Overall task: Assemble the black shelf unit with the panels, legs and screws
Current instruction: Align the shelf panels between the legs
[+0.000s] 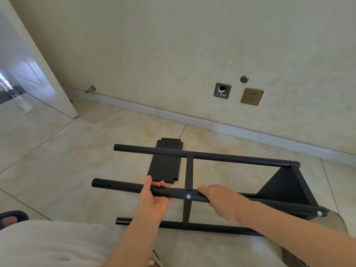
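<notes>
Left hand: the left hand [154,197] comes up from below, its grip wrapped round the nearest upper round black metal leg tube [123,186], left of the middle joint.
Right hand: the right hand [221,201] lies over the same tube, just right of a silver screw [188,196], with its grip closed on it.
Step in hand: probably steadying or turning the part-built black shelf unit [285,185], which lies on its side just beyond the person's lap.
Next move: likely fitting the last panel at the tubes' open ends, where a free hole shows. This needs one hand released.
Shelf unit look: matt black, three tubes visible, and a thin middle panel [189,170] seen edge-on, with an end panel at the right.
Loose panel: a flat black rectangular panel with notched corners [165,162] lies on the tiled floor [77,151], partly behind the far tube.
</notes>
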Tool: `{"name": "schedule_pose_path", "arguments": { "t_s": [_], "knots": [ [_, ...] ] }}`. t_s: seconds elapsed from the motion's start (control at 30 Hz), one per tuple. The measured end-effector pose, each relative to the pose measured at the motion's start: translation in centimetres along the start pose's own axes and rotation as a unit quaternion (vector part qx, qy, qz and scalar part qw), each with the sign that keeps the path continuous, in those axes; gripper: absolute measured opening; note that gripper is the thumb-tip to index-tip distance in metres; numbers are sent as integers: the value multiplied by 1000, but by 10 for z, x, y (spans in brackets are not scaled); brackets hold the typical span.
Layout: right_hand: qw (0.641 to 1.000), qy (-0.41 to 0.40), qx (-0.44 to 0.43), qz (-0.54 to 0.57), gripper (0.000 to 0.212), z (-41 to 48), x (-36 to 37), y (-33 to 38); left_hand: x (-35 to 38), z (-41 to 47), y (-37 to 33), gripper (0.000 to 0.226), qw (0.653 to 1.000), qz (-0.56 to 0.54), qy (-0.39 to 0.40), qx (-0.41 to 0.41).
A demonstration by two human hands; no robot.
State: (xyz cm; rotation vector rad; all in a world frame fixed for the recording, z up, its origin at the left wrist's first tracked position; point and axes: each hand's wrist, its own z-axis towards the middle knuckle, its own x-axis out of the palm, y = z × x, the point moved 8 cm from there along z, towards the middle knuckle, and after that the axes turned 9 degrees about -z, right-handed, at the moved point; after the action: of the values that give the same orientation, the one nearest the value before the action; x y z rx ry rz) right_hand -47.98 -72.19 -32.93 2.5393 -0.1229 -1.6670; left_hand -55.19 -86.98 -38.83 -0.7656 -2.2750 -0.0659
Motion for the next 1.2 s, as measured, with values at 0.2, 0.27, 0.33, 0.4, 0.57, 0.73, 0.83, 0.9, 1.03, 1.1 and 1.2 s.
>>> {"name": "schedule_pose_path", "arguments": {
  "t_s": [0.2,0.27,0.33,0.4,0.57,0.73,0.83,0.9,1.03,1.1,1.2],
  "knots": [
    [999,-36,9,20,32,-2,-32,-9,49,-15,-7,32,999,28,38,6],
    [998,-53,7,31,28,-3,-48,-11,72,-22,-12,34,997,50,56,10],
    [997,-67,6,45,27,-4,-64,-12,97,-30,-18,34,995,73,74,13],
    [995,-80,9,61,27,-3,-78,-14,121,-38,-22,32,991,94,95,17],
    [989,-109,24,96,31,-3,-108,-20,171,-61,-26,25,975,172,134,32],
    [985,-95,38,139,39,-13,-119,-24,203,-78,-17,19,960,233,145,53],
    [980,-64,51,180,37,-28,-123,-33,218,-84,-8,17,942,274,182,70],
    [970,-54,74,224,29,-42,-131,-49,224,-90,-2,13,922,308,216,87],
    [915,-186,162,320,18,-64,-170,-97,232,-106,13,12,882,370,268,116],
    [877,-249,203,358,22,-72,-183,-116,236,-112,22,13,862,401,285,125],
    [851,-270,239,381,38,-79,-185,-132,240,-115,34,14,837,435,304,137]
  ]
}}
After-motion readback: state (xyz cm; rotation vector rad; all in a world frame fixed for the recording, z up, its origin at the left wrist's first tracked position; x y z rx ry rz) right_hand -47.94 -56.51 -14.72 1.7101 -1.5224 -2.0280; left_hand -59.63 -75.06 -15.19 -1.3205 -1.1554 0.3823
